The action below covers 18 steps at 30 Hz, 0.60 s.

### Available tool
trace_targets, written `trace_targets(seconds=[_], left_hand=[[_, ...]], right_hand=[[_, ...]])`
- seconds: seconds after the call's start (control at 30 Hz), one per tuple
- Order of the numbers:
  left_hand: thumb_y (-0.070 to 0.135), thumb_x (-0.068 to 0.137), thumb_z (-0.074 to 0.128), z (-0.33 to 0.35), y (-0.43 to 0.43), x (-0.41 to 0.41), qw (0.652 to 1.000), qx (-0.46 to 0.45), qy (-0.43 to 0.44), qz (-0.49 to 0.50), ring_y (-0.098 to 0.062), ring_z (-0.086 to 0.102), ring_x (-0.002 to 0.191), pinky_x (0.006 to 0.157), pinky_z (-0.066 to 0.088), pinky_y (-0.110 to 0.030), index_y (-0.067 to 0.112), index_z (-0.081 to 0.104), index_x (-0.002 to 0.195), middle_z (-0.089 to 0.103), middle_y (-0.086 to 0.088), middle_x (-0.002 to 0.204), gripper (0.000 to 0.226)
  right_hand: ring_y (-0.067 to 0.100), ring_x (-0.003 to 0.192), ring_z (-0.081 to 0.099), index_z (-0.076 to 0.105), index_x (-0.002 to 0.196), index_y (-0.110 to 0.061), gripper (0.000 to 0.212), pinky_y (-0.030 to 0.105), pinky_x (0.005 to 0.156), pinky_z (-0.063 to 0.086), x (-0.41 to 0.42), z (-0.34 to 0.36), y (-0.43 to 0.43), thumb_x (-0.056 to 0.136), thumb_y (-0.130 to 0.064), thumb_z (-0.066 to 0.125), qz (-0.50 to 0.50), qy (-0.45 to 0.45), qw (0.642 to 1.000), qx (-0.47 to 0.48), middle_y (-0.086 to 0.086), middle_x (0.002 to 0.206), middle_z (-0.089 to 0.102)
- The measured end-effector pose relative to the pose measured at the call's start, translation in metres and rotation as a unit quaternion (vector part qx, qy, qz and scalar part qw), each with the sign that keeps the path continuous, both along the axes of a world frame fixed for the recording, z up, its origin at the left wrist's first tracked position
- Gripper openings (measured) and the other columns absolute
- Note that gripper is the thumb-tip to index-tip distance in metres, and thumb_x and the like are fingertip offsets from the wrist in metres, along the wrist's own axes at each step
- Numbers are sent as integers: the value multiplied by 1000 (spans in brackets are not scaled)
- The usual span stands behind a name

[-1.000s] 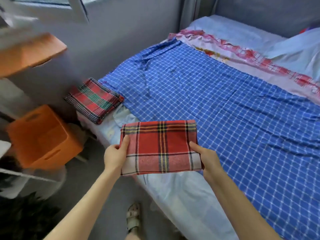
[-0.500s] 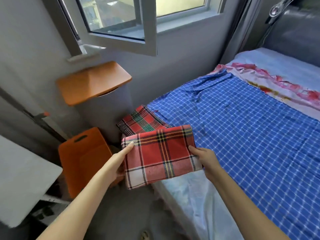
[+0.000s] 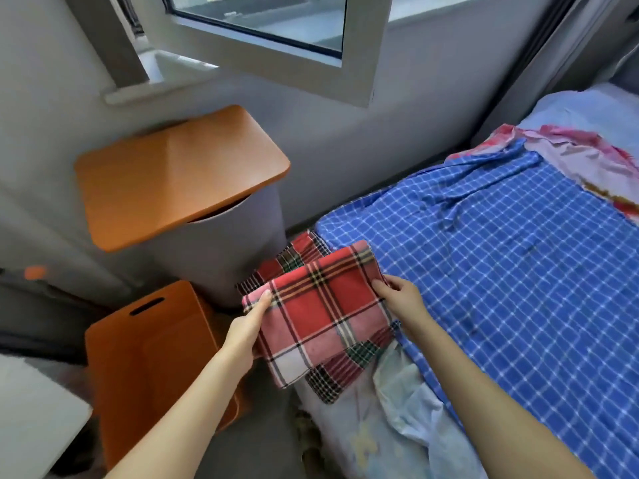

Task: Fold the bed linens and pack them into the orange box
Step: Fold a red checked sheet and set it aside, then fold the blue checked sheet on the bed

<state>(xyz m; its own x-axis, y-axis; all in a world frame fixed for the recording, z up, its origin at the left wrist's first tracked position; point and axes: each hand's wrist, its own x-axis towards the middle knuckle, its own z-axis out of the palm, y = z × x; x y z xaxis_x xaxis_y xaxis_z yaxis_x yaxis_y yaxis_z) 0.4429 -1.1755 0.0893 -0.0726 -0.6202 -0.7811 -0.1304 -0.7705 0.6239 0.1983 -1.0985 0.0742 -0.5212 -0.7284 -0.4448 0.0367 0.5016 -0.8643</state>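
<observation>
Both hands (image 3: 247, 326) (image 3: 403, 299) on folded plaid (image 3: 321, 312) edges

A grey bin (image 3: 224, 257) with an orange lid (image 3: 179, 174) stood against the far wall (image 3: 397, 133), below a white-framed window (image 3: 358, 46). A white tabletop (image 3: 31, 413) showed at the near left, above grey floor (image 3: 249, 444).

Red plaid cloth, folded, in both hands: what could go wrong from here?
The left hand and right hand grip the folded red plaid cloth only at its side edges, so its layers may sag open. The darker plaid cloth beneath lies at the corner of the bed and could be knocked off.
</observation>
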Motion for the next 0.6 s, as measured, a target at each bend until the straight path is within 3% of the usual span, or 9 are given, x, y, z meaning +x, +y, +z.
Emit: trace_targets(seconds=[0.13,0.27,0.3,0.33,0.37,0.4,0.43,0.47,0.6], left_hand=[[61,75,64,-37,-61,-13,999,25,-30,33,-32,54,115,102,41,-50,10,44,135,54,-11,131,81],[61,83,56,-67,-107,-12,991,72,-108,-21,-36,51,118,94,44,-46,9,39,137,51,-14,133,76],[57,86,54,-70,-113,-11,975,50,-201,-80,-37,51,116,95,45,-44,6,38,135,52,-17,131,72],[52,88,53,-74,-119,-12,932,-11,-330,-149,-39,52,114,94,45,-44,3,39,132,53,-20,127,67],[45,89,54,-72,-122,-16,864,-110,-446,-208,-39,54,110,90,47,-44,2,42,129,55,-22,122,60],[37,88,57,-68,-125,-24,809,-214,-494,-235,-38,55,106,87,48,-44,2,45,125,58,-21,115,52],[29,87,58,-63,-128,-35,794,-293,-480,-232,-35,57,102,85,48,-43,4,50,122,60,-17,109,44],[23,87,59,-62,-134,-51,802,-346,-430,-228,-31,57,98,84,48,-42,6,54,117,60,-13,103,35],[9,85,58,-68,-159,-108,802,-447,-289,-269,-19,52,82,76,42,-32,11,62,96,55,0,87,12]], right_hand=[[18,92,67,70,106,-7,28,35,86,53,-18,-38,-78,86,-26,63,43,17,998,34,4,99,72],[3,71,63,67,99,-13,14,16,70,51,-22,-74,-145,92,-9,57,97,11,994,39,-4,84,68],[3,71,63,68,102,-13,15,16,68,49,-21,-83,-155,92,-10,57,120,20,991,54,-3,84,67],[8,77,63,68,104,-14,16,20,71,49,-20,-98,-165,91,-14,57,144,25,987,68,0,87,68],[14,84,64,69,106,-16,19,27,76,49,-19,-109,-171,90,-20,58,175,48,979,94,1,91,69],[18,89,64,70,107,-21,22,31,80,49,-20,-120,-175,89,-27,59,197,75,970,125,2,94,70],[20,92,65,70,106,-25,23,34,82,50,-22,-126,-176,87,-32,59,208,90,962,154,1,96,71],[19,93,65,71,105,-27,24,37,85,51,-29,-135,-179,85,-36,60,209,92,959,169,-1,96,72],[11,96,64,72,91,-31,31,38,87,50,-52,-136,-180,80,-57,61,132,81,976,155,-12,95,70]])
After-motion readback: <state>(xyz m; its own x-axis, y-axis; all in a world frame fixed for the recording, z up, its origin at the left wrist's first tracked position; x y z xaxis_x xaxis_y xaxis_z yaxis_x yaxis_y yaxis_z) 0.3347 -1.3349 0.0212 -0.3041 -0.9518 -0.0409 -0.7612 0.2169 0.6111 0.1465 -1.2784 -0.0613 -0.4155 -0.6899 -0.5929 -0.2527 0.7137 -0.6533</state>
